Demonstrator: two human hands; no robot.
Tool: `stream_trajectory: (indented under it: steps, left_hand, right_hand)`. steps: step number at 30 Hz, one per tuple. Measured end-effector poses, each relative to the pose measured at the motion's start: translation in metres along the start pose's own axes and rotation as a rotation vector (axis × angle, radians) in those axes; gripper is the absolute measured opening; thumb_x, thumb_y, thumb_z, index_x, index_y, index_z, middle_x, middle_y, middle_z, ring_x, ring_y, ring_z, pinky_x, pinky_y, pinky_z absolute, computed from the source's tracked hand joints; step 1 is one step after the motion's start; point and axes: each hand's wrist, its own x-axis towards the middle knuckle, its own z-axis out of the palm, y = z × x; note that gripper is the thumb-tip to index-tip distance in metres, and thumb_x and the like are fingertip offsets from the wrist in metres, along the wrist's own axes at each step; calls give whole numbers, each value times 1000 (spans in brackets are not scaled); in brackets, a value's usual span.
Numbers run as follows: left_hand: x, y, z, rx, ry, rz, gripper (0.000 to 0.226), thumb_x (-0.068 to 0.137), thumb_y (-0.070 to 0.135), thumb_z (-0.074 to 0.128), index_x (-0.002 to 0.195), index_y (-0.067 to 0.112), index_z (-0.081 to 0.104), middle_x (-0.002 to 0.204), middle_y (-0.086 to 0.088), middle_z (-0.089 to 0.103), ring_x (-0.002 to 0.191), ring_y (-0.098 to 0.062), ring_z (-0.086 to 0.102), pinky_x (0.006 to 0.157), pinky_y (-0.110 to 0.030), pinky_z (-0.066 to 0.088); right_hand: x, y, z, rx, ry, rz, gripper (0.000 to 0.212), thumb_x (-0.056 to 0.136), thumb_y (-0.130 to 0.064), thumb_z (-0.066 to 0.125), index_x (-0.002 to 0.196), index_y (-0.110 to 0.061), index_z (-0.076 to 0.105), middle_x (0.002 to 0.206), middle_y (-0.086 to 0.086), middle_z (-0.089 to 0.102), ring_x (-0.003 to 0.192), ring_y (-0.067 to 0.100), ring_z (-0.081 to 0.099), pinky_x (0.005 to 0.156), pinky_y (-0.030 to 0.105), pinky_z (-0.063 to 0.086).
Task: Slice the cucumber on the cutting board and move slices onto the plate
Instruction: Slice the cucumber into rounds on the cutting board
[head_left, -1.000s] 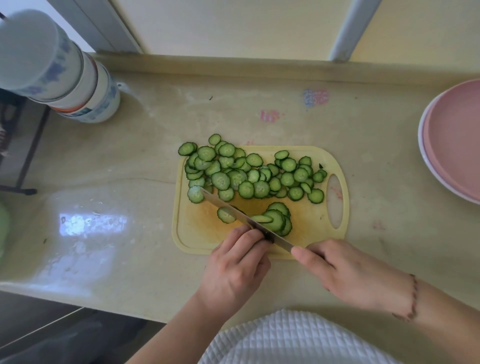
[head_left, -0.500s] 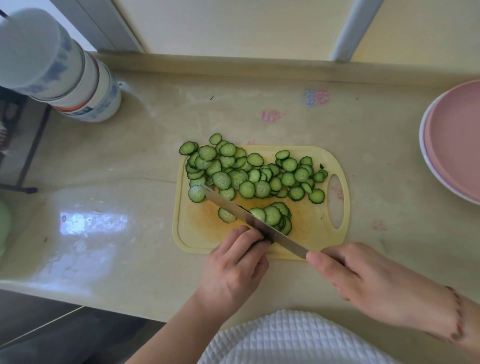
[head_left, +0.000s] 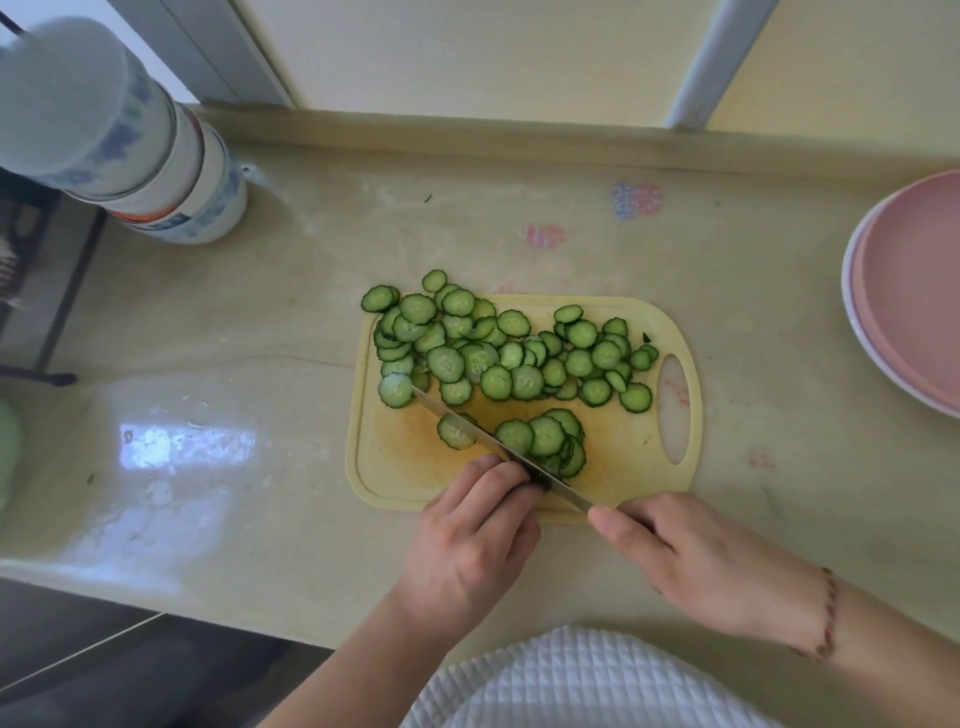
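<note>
R hand (head_left: 711, 566) slid knife (head_left: 498, 447) back toward cutting board (head_left: 623, 467) near edge | L hand (head_left: 467, 540) grip curled on cucumber stub (head_left: 540, 483), nearer | knife handle clasped, blade diagonal.

glossy stone-like counter (head_left: 218, 364), matt yellow plastic cutting board (head_left: 623, 467), shiny metal knife blade (head_left: 467, 423)

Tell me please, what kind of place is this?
Most likely a home kitchen. A yellow cutting board with cucumber slices lies on a glossy stone-like countertop, stacked bowls stand at the back left, and pink plates sit at the right.
</note>
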Motion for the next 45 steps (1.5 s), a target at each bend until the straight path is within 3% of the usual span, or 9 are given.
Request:
stream_trajectory:
  steps: [10,22,27,34,45]
  left_hand:
    - [0,0,-2,10,-13,-6,11,85,-5,73,95,-1,76,100,-10,70,93,-28,68,79,-34,57]
    - [-3,0,0,-11,-6,-9,9,91,0,69,97,-1,76,103,-10,69,96,-30,67,81,-35,57]
    - [-2,-1,0,-7,-9,-8,9,90,-2,71,98,-1,76,102,-12,69,95,-30,67,80,-35,57]
    - [-2,-1,0,4,-2,-6,9,87,-4,73,95,-1,76,101,-11,70,94,-28,68,78,-35,57]
    - [-1,-2,2,-7,10,-11,7,89,-2,71,94,-2,76,100,-12,71,93,-30,68,78,-36,57]
  right_hand:
    - [-21,2,-15,68,24,-32,64,81,-79,29,61,-19,36,55,-1,33,50,13,32,49,32,30]
    - [-9,7,0,41,15,20,61,83,-73,27,64,-16,39,55,-2,34,46,8,30,48,26,32]
    - [-17,9,-7,152,6,-2,67,80,-83,29,63,-19,36,56,-3,29,51,15,28,50,36,28]
    - [-24,7,-10,115,22,-18,78,74,-89,27,63,-12,36,56,-3,31,50,12,30,50,41,31]
    - [-2,-1,1,43,-6,12,61,85,-70,25,65,-15,41,56,0,35,45,8,30,47,23,31]
